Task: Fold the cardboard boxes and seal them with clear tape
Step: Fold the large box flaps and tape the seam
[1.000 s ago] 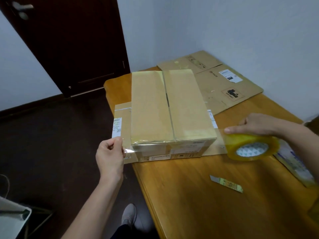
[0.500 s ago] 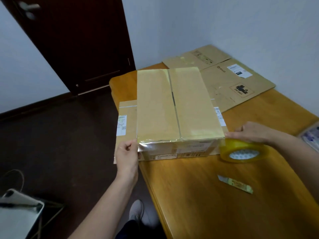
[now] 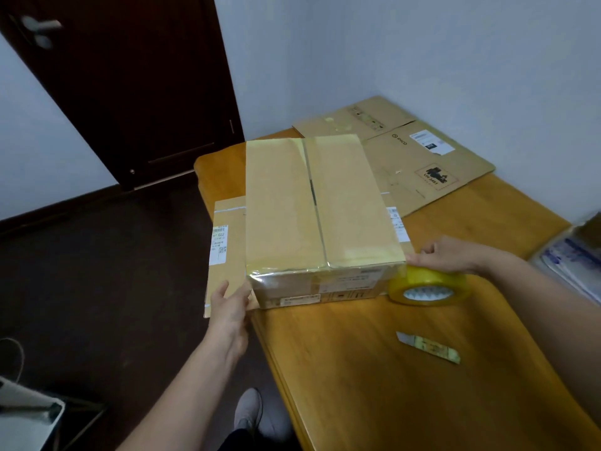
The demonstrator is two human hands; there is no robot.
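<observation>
One box (image 3: 322, 206) is folded, nearly taped; flat cardboard (image 3: 422, 157) waits. Left hand (image 3: 227, 304) presses the box, fingers straight; right hand (image 3: 452, 255) grips the tape roll (image 3: 426, 284).

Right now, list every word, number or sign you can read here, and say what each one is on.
"PICO": printed on the flattened cardboard sheet behind the box.
"UN 3481": in the black mark on that sheet.
"022": on the white label on the flat cardboard left of the box.
Too blurred to read: the front labels on the box, the white sticker near "PICO", the strip label at the box's right.
</observation>
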